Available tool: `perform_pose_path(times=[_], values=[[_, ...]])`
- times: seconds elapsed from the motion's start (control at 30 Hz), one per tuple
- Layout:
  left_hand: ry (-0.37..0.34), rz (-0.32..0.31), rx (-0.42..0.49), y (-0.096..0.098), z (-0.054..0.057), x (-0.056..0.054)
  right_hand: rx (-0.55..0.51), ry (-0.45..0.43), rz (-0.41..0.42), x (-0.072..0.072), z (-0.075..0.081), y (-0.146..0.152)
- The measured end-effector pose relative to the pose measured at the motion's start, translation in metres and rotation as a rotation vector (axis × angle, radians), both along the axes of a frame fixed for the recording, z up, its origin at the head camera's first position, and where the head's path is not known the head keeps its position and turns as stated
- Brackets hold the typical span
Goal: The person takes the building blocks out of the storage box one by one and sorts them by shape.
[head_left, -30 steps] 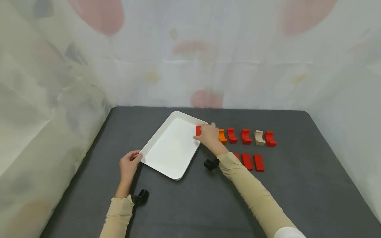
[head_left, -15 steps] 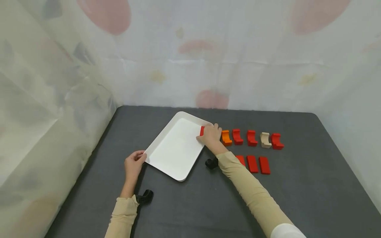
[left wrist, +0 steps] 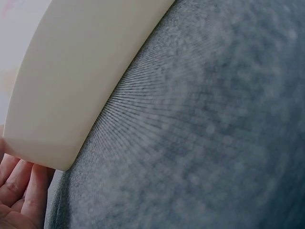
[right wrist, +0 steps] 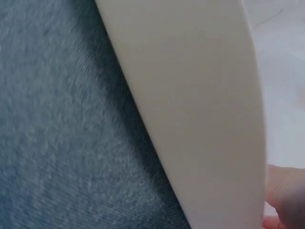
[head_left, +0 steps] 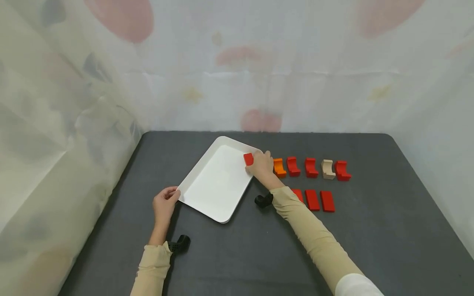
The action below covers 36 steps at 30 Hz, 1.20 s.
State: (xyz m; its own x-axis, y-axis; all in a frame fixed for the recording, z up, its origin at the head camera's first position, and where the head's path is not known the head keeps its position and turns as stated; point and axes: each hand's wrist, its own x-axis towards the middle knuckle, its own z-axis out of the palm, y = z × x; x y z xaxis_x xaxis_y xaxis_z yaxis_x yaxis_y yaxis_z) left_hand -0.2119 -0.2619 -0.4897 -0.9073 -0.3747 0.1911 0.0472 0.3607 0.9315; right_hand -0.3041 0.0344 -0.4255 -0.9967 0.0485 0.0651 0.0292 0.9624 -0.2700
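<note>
A white tray [head_left: 216, 185] lies turned at an angle on the dark tabletop. My left hand [head_left: 164, 206] pinches the tray's left corner; in the left wrist view its fingers [left wrist: 31, 193] sit against the end of the tray wall. At the tray's far right corner, my right hand [head_left: 262, 167] holds a flat red block [head_left: 248, 159] inside the rim, part of it hidden by the hand. The right wrist view shows only the outer tray wall [right wrist: 200, 109] and a bit of the thumb [right wrist: 286, 191] beyond it.
Right of the tray stands a row of notched blocks: orange [head_left: 279, 168], several red [head_left: 311, 167] and one beige [head_left: 327, 169]. Nearer lie flat red blocks [head_left: 327, 201], one partly behind the right sleeve [head_left: 314, 238]. A patterned curtain [head_left: 237, 82] hangs behind the table.
The red block by the right hand shows more than half a second ago and looks turned slightly. The left hand keeps its hold on the tray; the whole head view shifts a little.
</note>
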Motion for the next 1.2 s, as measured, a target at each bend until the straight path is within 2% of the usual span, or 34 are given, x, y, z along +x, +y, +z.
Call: perform_pose_path(times=[0.2,0.4,0.57,0.7,0.93,1.2], values=[[-0.007,0.004,-0.006,0.001,0.002,0.000,-0.147,0.035,-0.012,0.009,0.010,0.002],[-0.012,0.003,0.013,0.001,0.001,-0.002,-0.251,0.057,-0.006,0.021,0.022,0.010],[-0.015,0.009,-0.003,-0.002,-0.001,-0.002,-0.331,0.115,0.018,0.032,0.023,0.017],[-0.022,0.018,-0.017,-0.004,0.000,-0.003,-0.356,0.158,0.020,0.039,0.023,0.023],[-0.027,0.019,-0.025,-0.003,0.001,-0.005,-0.406,0.179,0.020,0.057,0.030,0.044],[-0.009,-0.003,-0.025,-0.004,0.000,-0.010,-0.425,0.187,-0.036,0.073,0.026,0.071]])
